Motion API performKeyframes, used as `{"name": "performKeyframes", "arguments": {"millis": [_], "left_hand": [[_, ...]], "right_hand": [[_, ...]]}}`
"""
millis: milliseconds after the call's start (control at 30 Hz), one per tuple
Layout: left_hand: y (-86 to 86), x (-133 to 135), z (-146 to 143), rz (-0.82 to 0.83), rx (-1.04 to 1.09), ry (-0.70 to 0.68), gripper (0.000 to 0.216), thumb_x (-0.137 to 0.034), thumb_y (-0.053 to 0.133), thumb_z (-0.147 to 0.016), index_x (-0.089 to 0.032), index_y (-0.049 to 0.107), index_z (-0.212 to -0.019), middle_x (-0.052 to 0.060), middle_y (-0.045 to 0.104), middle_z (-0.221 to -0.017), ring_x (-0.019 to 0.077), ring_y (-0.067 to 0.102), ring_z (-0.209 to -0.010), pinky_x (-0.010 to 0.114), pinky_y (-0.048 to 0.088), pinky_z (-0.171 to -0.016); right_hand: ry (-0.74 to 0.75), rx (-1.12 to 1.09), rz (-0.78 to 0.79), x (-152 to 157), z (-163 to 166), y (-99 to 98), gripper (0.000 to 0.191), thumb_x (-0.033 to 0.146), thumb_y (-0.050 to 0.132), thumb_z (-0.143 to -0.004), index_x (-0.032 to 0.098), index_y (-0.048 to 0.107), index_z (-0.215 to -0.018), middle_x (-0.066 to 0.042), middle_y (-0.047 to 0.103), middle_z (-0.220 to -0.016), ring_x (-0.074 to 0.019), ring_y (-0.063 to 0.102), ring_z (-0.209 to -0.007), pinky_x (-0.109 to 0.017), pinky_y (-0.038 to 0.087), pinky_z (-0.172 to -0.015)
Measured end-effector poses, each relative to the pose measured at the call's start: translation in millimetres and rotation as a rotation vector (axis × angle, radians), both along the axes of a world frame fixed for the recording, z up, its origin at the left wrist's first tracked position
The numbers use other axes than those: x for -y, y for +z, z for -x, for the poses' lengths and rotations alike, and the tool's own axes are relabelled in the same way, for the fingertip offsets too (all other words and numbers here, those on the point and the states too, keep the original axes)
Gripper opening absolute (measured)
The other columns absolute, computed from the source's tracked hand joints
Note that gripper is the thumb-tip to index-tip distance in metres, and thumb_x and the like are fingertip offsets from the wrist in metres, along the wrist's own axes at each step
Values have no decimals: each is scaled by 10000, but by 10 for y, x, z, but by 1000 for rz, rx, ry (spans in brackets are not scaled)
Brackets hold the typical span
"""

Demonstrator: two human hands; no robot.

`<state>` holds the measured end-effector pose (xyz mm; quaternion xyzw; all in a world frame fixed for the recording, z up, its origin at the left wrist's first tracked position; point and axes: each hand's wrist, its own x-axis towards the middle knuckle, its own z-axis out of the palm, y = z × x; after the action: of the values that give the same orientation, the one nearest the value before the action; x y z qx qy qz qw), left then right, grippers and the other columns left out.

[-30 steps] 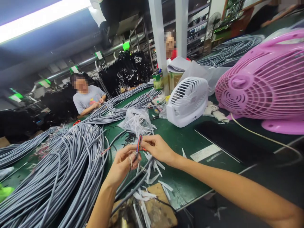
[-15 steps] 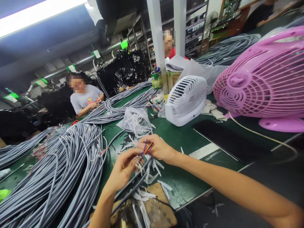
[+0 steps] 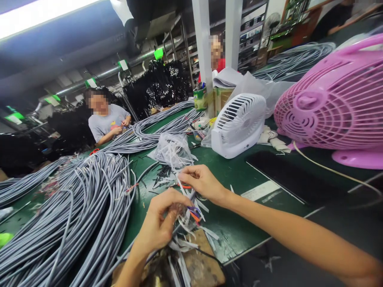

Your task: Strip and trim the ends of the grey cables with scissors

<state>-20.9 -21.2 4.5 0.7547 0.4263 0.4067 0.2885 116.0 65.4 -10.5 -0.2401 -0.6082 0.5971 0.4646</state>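
Observation:
My left hand (image 3: 163, 217) is closed in a pinch around the stripped end of a cable, where loose whitish strands show. Purple and orange wires (image 3: 195, 214) fan out just right of those fingertips. Above and to the right, my right hand (image 3: 206, 185) is curled closed on a grey cable (image 3: 192, 194), its grip partly hidden by the fingers. A red strip or handle (image 3: 184, 185) shows beside the right fingertips; its kind cannot be made out. White paper-like strips (image 3: 211, 233) lie under and around both hands, above a stained wooden block (image 3: 203, 263).
Large bundles of grey cable (image 3: 89, 199) cover the left of the green table (image 3: 230, 235). A plastic bag of white strips (image 3: 173, 149), a white fan (image 3: 239, 125), a pink fan (image 3: 329, 99) and a black mat (image 3: 278, 175) lie beyond. A co-worker (image 3: 107, 119) sits across the table.
The coloured wires have swung from pointing up between my hands to hanging down and right. My left hand has shifted slightly right; my right hand has moved apart from the wires onto the grey cable.

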Motion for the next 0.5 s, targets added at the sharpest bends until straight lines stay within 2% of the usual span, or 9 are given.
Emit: {"name": "performKeyframes", "arguments": {"millis": [100, 233, 300, 400, 500], "left_hand": [[8, 18, -33, -45, -3, 28, 216, -136, 422, -840, -168, 631, -793, 45, 606, -733, 144, 507, -668, 245, 385, -625], [-56, -15, -31, 20, 85, 165, 179, -204, 452, -838, -164, 618, -783, 15, 532, -646, 114, 420, -554, 227, 332, -522], [-102, -36, -14, 79, 169, 198, 172, -260, 465, -844, -168, 606, -808, -8, 477, -610, 92, 348, -497, 214, 275, -464], [-152, -54, 6, 132, 258, 207, 201, -333, 485, -841, -173, 604, -870, -20, 450, -599, 77, 300, -466, 207, 229, -429], [-163, -50, 9, 144, 256, 199, 221, -344, 499, -833, -171, 624, -887, -4, 490, -620, 83, 329, -480, 207, 257, -439]], "right_hand": [[10, -20, 34, -14, -1, -5, 279, 391, 589, -658, 141, 529, -551, 53, 431, -465, -45, 316, -412, -197, 214, -389], [272, -56, 75, 20, 7, -21, 432, 557, 558, -682, 136, 540, -583, 98, 308, -378, -26, 209, -328, -192, 126, -338], [360, -78, 68, 43, 6, -24, 496, 620, 502, -709, 138, 536, -598, 92, 329, -366, -26, 217, -310, -190, 127, -329], [348, -77, 2, 59, -7, -11, 483, 610, 550, -695, 132, 547, -629, 65, 421, -424, -29, 275, -336, -186, 164, -335], [236, -65, -51, 51, -20, 6, 452, 575, 598, -681, 132, 546, -609, 77, 378, -420, -33, 274, -367, -191, 184, -361]]}}
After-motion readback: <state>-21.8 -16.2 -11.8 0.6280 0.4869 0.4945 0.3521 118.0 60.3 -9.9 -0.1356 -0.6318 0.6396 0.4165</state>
